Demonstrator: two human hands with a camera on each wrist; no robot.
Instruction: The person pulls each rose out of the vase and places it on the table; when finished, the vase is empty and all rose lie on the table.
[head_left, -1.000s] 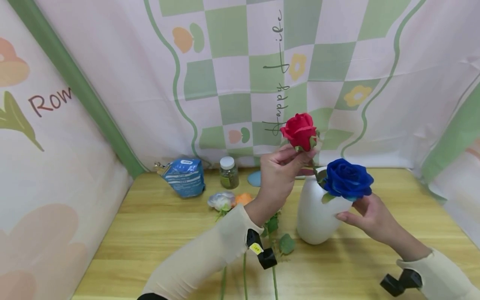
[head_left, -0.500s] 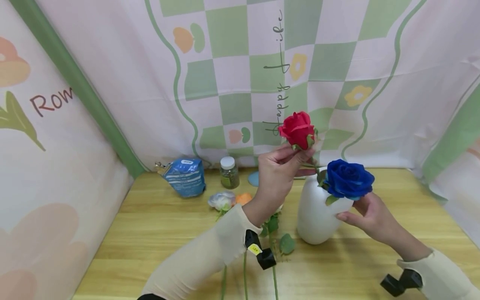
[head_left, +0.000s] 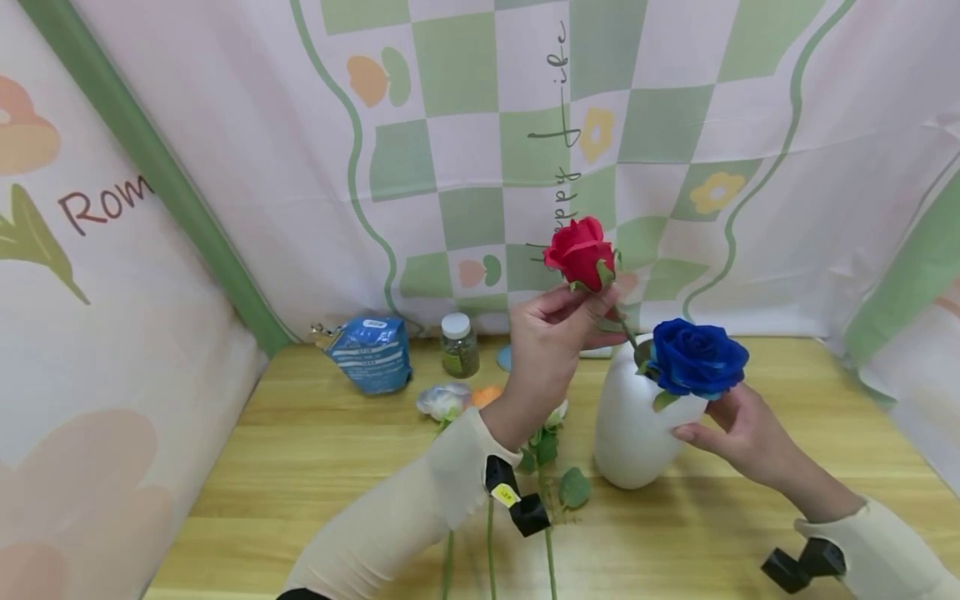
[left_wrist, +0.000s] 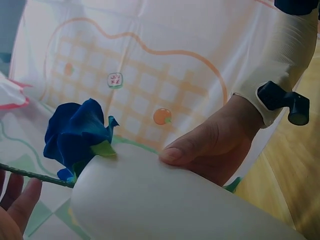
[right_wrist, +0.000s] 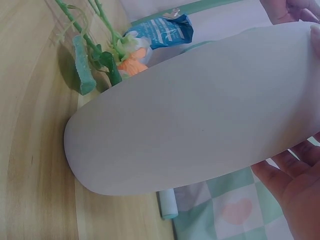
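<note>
My left hand (head_left: 551, 342) pinches a red artificial rose (head_left: 581, 254) just below its bloom. Its green stem (head_left: 626, 322) slants down into the mouth of a white vase (head_left: 633, 437), beside a blue rose (head_left: 697, 358) whose bloom hangs over the rim. My right hand (head_left: 750, 442) grips the vase by its right side, with the thumb (left_wrist: 172, 155) on the near face in the left wrist view. The vase (right_wrist: 190, 115) stands upright on the wooden table. How deep the red rose's stem reaches is hidden by the vase wall.
Left of the vase lie a pale bluish-white flower (head_left: 444, 402), an orange flower (head_left: 487, 397) and another whitish flower, their stems toward me. A blue bag (head_left: 371, 354) and a lidded jar (head_left: 458, 344) stand behind. A patterned curtain (head_left: 465, 150) backs the table.
My left hand has shifted left and slightly up with the red rose, whose stem leans further left. My right hand and the vase have stayed in place.
</note>
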